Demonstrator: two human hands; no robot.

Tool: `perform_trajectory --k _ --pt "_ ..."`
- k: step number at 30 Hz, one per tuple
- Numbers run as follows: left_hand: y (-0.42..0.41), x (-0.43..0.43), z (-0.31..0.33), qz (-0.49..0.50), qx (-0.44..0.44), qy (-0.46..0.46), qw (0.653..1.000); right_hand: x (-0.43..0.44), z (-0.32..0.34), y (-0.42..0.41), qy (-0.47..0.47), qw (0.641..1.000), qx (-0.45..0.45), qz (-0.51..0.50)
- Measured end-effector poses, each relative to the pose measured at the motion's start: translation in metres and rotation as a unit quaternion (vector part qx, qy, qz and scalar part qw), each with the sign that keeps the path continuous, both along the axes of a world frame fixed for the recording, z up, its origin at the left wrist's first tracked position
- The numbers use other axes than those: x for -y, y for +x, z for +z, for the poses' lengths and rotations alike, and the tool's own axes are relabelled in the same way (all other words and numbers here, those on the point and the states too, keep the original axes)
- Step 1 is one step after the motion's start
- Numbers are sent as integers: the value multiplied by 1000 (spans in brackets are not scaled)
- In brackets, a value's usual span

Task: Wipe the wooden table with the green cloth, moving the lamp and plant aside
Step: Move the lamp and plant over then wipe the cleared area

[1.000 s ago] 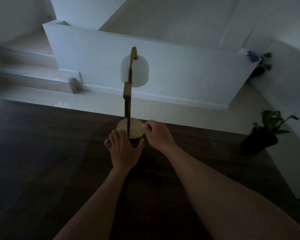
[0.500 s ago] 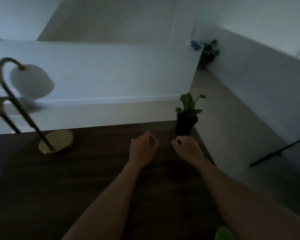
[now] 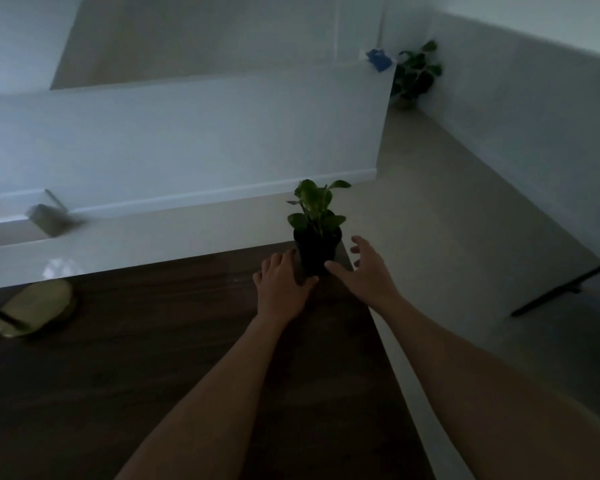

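A small green plant (image 3: pixel 316 211) in a black pot (image 3: pixel 317 252) stands at the far right corner of the dark wooden table (image 3: pixel 153 358). My left hand (image 3: pixel 281 289) lies against the pot's left side near its base, fingers apart. My right hand (image 3: pixel 368 275) is at the pot's right, thumb touching the front and fingers spread beyond the table's edge. Neither hand is closed around the pot. The lamp's brass base (image 3: pixel 35 306) rests at the table's far left; most of the lamp is cut off. The green cloth is out of view.
The table's right edge runs just beside the pot, with pale floor (image 3: pixel 447 237) below. A low white wall (image 3: pixel 187 133) stands behind the table. A larger potted plant (image 3: pixel 414 74) and a blue object (image 3: pixel 378 58) are in the far corner. A black rod (image 3: pixel 565 289) slants at right.
Both hands left the lamp's base, crossed to the right as loose fists, and now spread open around the plant pot. My view has swung right, leaving the lamp at the left edge.
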State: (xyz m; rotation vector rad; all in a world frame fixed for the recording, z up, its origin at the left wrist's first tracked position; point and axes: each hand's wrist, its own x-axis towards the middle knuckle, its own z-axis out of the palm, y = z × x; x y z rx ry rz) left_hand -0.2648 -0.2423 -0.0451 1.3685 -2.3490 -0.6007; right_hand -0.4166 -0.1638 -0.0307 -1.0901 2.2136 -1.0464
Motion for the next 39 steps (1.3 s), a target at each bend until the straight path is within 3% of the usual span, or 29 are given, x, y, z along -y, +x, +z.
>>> perform_trajectory --k 5,15,20,29,39 --pt "-16 6 -9 24 -9 4 1000 16 0 -5 -16 999 19 44" --pt "-3 4 -2 90 -107 -11 990 37 14 12 -53 993 94 56" --pt "50 11 12 124 -111 -24 986 47 42 59 -54 988 97 109" --pt "207 26 11 185 -39 -42 981 77 49 205 -17 968 113 224" --pt "329 56 -10 194 -56 1 979 120 21 330 7 969 118 214"
